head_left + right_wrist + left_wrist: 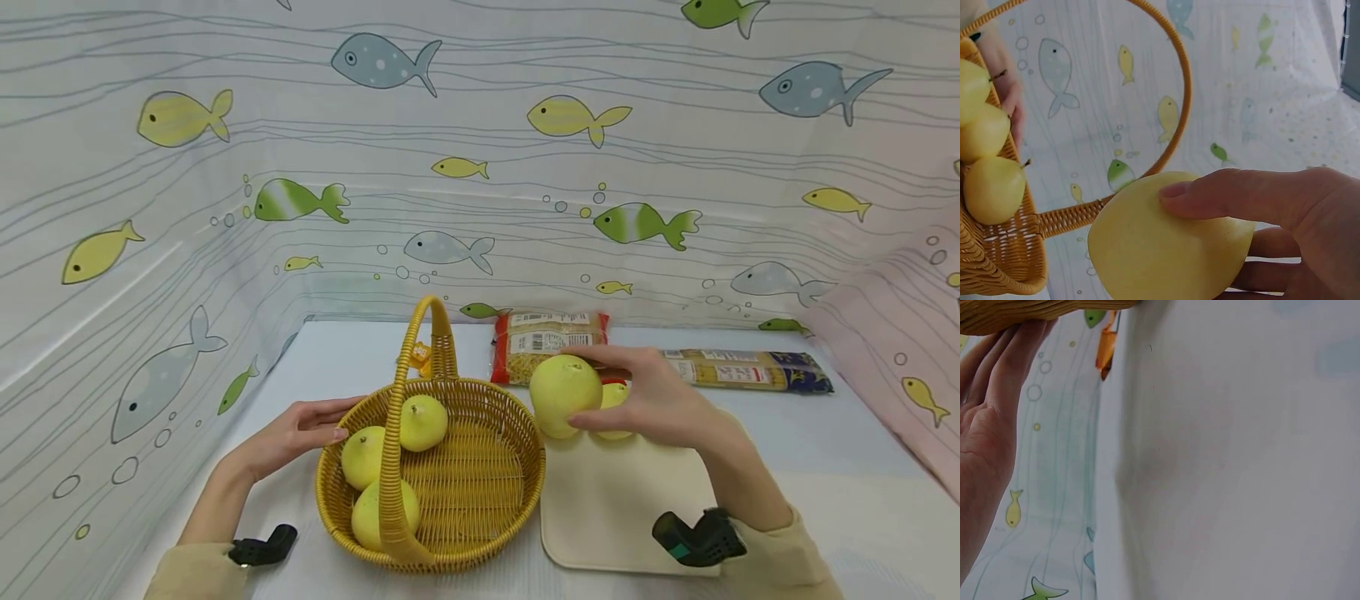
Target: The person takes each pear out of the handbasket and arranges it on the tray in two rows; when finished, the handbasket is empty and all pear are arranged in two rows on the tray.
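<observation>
A yellow-green pear (562, 400) sits in my right hand (652, 404), gripped between thumb and fingers just beyond the right rim of a wicker basket (472, 483). The right wrist view shows the thumb lying across this pear (1166, 256). Inside the basket, three more pears (423, 423) lie in its left part, one partly behind the tall handle. My left hand (288, 437) touches the basket's left outer side with its fingers extended; in the left wrist view the fingertips meet the underside of the rim (1054, 307). Another pear (618, 408) shows partly behind the held one.
A cream board (607, 517) lies right of the basket. Behind it are a red-ended bag of pasta (551, 337) and long packs of spaghetti (750, 372). A small orange packet (422, 360) shows beyond the handle. Fish-patterned sheeting (360, 150) encloses the white table.
</observation>
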The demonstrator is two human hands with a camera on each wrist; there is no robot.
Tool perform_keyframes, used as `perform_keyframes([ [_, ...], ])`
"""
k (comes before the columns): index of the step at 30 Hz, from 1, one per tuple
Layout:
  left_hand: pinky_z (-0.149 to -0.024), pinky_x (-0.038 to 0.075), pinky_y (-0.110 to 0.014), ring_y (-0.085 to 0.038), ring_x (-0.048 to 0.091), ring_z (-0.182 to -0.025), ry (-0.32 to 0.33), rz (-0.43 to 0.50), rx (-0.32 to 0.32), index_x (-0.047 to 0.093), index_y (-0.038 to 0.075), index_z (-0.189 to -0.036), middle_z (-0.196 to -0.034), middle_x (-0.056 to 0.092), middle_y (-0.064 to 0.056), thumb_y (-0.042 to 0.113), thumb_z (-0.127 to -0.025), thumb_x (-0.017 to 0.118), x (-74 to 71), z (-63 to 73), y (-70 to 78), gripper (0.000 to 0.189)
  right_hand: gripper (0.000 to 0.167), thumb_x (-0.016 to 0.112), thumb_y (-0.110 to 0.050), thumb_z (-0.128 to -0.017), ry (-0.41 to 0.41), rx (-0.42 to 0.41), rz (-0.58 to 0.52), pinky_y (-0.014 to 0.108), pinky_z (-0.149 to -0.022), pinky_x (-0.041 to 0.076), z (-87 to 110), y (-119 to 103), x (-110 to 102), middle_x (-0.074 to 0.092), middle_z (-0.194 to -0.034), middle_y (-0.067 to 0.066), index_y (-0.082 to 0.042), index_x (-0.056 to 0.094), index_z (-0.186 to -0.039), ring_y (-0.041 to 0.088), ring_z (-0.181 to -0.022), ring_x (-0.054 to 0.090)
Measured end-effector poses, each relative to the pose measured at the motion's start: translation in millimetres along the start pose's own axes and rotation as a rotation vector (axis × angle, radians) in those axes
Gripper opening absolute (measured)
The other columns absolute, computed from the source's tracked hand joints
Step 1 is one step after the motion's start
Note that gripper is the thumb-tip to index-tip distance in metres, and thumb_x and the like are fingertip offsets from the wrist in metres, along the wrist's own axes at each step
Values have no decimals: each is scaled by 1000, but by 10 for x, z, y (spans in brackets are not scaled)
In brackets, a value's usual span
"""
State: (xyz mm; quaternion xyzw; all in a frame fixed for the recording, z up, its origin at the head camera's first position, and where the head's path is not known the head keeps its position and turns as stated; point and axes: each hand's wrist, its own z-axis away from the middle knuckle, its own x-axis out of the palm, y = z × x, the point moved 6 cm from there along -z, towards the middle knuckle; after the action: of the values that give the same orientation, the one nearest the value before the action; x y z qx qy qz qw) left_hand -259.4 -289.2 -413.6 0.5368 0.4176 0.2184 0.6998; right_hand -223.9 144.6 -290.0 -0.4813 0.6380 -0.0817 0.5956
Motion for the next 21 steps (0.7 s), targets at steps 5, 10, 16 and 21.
perform_keyframes([
  [5,-100,44,-17,0,53,-130,-4,6,-6,40,3,-153,-155,40,-20,12,-102,54,-6,22,10,54,68,89,-34,-74,11,6,16,30,-85,56,-4,16,-33,70,-120,0,-17,64,-135,16,-101,68],
  [10,-100,45,-18,0,52,-131,-15,12,8,39,2,-153,-155,39,-22,10,-102,53,16,0,8,54,69,90,-35,-74,37,15,26,31,-88,56,40,129,-81,69,-125,2,-17,64,-135,18,-105,68],
  [16,-100,45,-18,0,51,-131,-3,-1,15,40,4,-153,-155,40,-20,11,-102,54,9,7,37,53,68,89,-34,-74,61,45,41,28,-88,55,157,344,-146,68,-128,0,-19,63,-136,16,-106,66],
  [21,-100,45,-18,0,51,-131,-3,-3,0,40,5,-153,-156,40,-19,11,-102,54,14,24,30,53,68,89,-32,-76,84,80,57,27,-87,54,281,535,-238,66,-130,0,-24,61,-137,8,-108,64],
])
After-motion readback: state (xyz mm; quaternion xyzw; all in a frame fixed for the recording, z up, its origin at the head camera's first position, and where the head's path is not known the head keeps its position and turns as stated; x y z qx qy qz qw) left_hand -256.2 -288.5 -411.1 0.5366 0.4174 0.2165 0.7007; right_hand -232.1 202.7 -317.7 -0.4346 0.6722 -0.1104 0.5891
